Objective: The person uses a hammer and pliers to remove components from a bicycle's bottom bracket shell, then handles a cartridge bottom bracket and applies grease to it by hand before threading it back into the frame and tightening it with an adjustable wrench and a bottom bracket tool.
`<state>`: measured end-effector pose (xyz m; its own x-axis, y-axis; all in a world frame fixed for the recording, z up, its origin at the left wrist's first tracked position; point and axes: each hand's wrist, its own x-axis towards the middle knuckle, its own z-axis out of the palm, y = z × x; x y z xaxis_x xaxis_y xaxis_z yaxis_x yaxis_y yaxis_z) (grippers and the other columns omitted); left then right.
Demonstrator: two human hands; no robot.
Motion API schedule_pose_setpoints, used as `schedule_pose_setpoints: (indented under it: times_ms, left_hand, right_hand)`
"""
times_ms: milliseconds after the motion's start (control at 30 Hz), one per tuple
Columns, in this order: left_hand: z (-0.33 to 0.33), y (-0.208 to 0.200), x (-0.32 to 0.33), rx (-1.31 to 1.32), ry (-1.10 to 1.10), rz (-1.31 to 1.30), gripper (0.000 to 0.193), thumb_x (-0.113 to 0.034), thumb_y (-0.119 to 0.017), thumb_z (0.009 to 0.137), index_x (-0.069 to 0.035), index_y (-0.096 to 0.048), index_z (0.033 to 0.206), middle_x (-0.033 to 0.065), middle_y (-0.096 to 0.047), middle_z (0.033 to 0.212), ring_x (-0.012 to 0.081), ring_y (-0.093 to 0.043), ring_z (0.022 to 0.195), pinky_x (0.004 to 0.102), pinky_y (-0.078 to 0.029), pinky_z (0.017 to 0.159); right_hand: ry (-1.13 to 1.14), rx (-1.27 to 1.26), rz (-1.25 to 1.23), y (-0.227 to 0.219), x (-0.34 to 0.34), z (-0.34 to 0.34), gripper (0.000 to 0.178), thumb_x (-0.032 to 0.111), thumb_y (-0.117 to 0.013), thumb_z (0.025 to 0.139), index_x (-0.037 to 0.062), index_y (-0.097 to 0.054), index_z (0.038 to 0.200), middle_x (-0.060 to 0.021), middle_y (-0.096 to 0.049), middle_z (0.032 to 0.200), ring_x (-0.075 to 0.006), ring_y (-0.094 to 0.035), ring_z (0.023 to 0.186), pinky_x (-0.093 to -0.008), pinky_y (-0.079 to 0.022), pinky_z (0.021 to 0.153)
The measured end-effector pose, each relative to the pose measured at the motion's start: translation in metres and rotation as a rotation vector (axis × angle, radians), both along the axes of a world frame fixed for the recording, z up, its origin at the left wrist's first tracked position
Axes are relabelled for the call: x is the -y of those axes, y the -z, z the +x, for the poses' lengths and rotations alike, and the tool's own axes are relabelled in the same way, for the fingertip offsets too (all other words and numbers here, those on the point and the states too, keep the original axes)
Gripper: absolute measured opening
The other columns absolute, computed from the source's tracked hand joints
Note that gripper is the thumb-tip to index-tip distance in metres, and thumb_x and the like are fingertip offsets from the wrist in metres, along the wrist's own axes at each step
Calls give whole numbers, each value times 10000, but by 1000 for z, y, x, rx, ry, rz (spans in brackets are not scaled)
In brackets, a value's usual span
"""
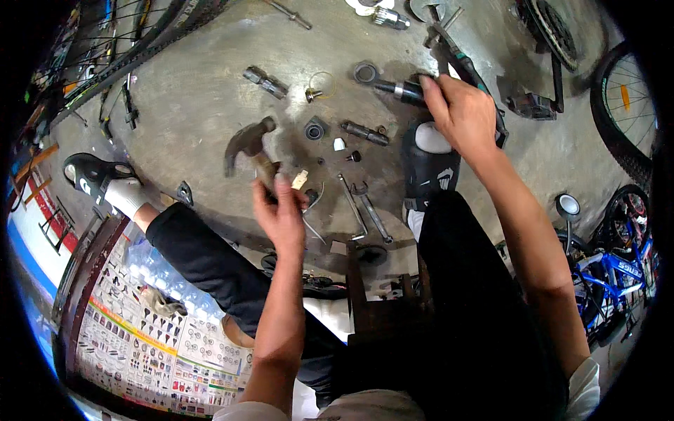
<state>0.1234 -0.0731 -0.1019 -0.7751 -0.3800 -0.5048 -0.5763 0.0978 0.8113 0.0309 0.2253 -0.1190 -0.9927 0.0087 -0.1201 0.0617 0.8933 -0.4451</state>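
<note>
My left hand is closed round the handle of a claw hammer, whose head is raised over the floor to the left. My right hand, also closed, grips a black cylindrical part with a silver band. A metal ring sits at the left end of that part; whether the two are joined I cannot tell. Below my right hand is my right shoe, a black sandal. Between the hands lie a square block with a round hole, a dark metal cylinder and a small white cap.
Two wrenches rest on the concrete floor in front of me. Farther off are another metal cylinder and a silver splined part. Bicycle wheels stand at both sides, with a blue bicycle at right. A printed parts chart lies lower left.
</note>
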Motion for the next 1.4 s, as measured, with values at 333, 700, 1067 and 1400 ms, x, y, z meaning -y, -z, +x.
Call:
schedule_pose_setpoints:
  times_ms: [333, 700, 1067, 1400]
  left_hand:
    - [39, 33, 105, 127, 237, -828, 363, -256, -638, 1004, 48, -565, 1189, 71, -617, 937, 156, -608, 801, 287, -501, 683]
    - [-107, -130, -41, 32, 783, 18, 576, -27, -817, 806, -54, -605, 1342, 118, -683, 1224, 164, -678, 981, 304, -557, 812]
    - [-100, -127, -58, 150, 697, 11, 457, -47, -837, 808, -9, -676, 1234, 86, -728, 1116, 137, -682, 985, 291, -563, 835]
    - [-90, -122, -80, 73, 509, 95, 411, 50, -737, 863, 93, -608, 1250, 156, -696, 1115, 241, -724, 947, 336, -594, 869]
  right_hand:
    - [31, -51, -522, -28, 27, 3, 326, 233, -635, 960, -9, -574, 751, -195, -553, 677, -399, -572, 621, -441, -450, 572]
    - [-214, -295, -500, -60, 47, 9, 371, 317, -773, 798, 57, -516, 739, -102, -529, 688, -312, -571, 601, -426, -445, 527]
    - [-111, -128, -888, -55, 41, 16, 413, 373, -825, 804, 48, -594, 907, -99, -617, 775, -303, -640, 658, -391, -482, 568]
    - [23, 203, -1507, -54, 17, 21, 444, 65, -786, 854, 60, -650, 1277, -28, -681, 1190, -82, -629, 933, -268, -522, 783]
